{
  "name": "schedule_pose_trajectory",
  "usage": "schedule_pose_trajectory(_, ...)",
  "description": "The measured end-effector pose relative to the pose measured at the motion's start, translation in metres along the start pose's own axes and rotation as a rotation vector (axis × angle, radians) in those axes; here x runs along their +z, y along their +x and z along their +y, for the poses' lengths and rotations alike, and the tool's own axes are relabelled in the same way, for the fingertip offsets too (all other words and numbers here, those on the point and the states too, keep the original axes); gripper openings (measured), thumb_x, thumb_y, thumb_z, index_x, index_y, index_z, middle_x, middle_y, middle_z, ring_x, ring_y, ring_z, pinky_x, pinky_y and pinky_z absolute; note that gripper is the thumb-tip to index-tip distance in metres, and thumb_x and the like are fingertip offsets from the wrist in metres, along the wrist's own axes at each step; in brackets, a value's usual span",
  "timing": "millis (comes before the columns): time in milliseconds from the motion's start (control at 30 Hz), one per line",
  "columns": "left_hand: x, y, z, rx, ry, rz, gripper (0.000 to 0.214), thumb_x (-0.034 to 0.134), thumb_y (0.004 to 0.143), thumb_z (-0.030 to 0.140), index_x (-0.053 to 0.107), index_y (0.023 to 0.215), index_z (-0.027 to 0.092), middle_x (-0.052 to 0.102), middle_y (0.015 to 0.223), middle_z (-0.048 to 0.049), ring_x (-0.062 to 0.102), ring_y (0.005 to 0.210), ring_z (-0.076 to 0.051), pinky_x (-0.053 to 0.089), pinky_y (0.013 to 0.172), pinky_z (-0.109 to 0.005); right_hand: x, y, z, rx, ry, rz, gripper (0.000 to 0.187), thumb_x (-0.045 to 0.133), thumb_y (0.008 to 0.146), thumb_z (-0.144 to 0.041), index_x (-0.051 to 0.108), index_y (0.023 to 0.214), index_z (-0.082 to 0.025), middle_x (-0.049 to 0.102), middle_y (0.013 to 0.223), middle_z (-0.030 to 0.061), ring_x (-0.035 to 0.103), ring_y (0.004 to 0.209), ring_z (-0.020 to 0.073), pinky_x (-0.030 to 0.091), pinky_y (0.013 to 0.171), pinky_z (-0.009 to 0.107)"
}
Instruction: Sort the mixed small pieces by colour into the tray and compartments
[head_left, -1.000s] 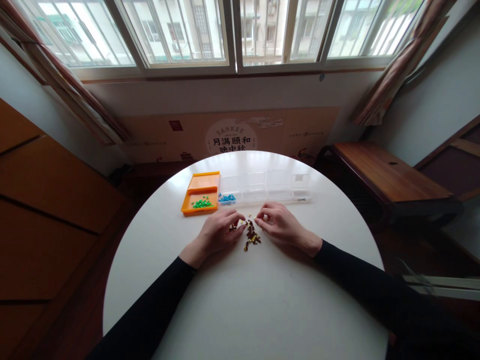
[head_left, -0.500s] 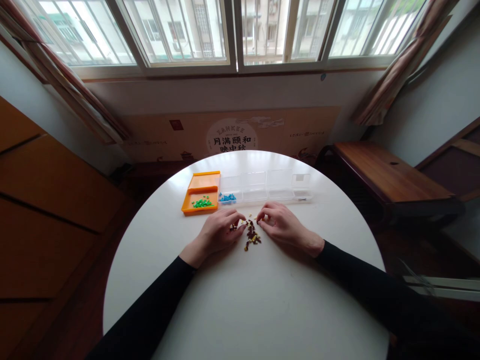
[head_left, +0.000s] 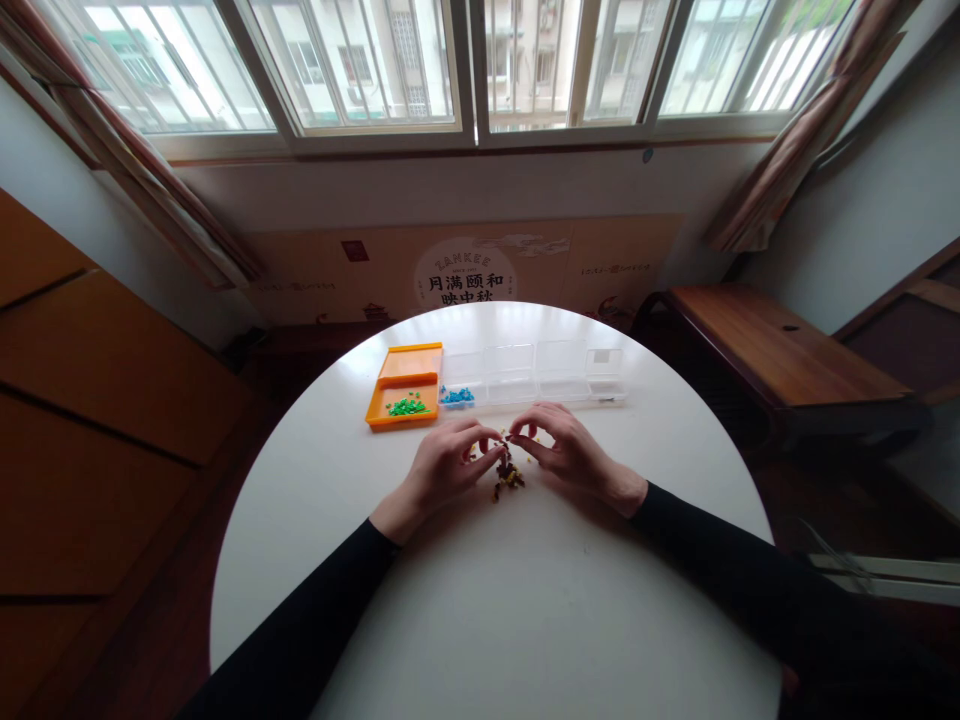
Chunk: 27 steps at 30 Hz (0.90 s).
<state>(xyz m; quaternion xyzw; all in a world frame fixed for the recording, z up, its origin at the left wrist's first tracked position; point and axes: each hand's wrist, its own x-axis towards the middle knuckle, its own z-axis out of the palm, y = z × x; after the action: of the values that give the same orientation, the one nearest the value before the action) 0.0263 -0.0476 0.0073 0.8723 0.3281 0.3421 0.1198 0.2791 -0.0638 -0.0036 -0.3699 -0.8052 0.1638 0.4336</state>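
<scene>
Between my hands, a loose pile of small dark brown and yellow pieces [head_left: 510, 478] lies on the white round table [head_left: 495, 600]. My right hand [head_left: 559, 445] is closed, thumb and index finger pinching a small dark brown piece over the far end of the pile. Opposite it, my left hand [head_left: 450, 460] curls in with thumb and index fingertips close together; what they hold, if anything, is too small to make out. Both sets of fingertips nearly meet. A few stray pieces show beneath and beside the fingers.
Beyond my left hand stands an open orange box [head_left: 403, 385] with small green pieces [head_left: 407, 407]. Beside it a clear compartment box [head_left: 551, 375] lies with its lids up, small blue pieces [head_left: 456, 396] in its left compartment. A wooden bench [head_left: 787, 340] stands at the right.
My hands have drawn closer together over the pile. The right fingertips moved left and slightly up from the table, and the left fingertips shifted right to meet them.
</scene>
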Motion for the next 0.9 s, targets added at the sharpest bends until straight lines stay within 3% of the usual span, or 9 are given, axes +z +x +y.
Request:
schedule_pose_trajectory(300, 0.0024, -0.0002, -0.0033, 0.108, -0.009, 0.025, 0.008, 0.074, 0.105, 0.028, 0.081, 0.106, 0.025, 0.078, 0.089, -0.0024, 0.069, 0.073, -0.015, 0.051, 0.07, -0.028, -0.003, -0.0006, -0.0036, -0.017, 0.035, -0.014, 0.003, 0.075, 0.105, -0.028, 0.073, 0.107, -0.026, 0.075, 0.096, 0.0025, 0.07, 0.092, 0.0218, 0.056, 0.093, 0.039)
schedule_pose_trajectory(733, 0.0045, -0.0008, -0.0092, 0.14, -0.005, 0.083, 0.008, 0.076, 0.104, 0.029, 0.081, 0.109, 0.025, 0.08, 0.091, -0.0026, 0.071, 0.076, -0.016, 0.053, 0.073, -0.03, -0.0007, 0.0003, -0.0037, -0.014, 0.025, -0.033, 0.005, 0.076, 0.105, -0.03, 0.075, 0.108, -0.027, 0.079, 0.101, 0.003, 0.071, 0.095, 0.0221, 0.056, 0.092, 0.039)
schedule_pose_trajectory(900, 0.0018, 0.0006, -0.0051, 0.082, 0.026, 0.088, 0.009, 0.074, 0.105, 0.031, 0.08, 0.104, 0.025, 0.081, 0.092, -0.0034, 0.073, 0.082, -0.019, 0.056, 0.079, -0.034, -0.0096, 0.0077, -0.0049, -0.044, -0.031, -0.066, 0.005, 0.075, 0.105, -0.03, 0.078, 0.106, -0.027, 0.079, 0.104, 0.0047, 0.07, 0.096, 0.0237, 0.056, 0.091, 0.041)
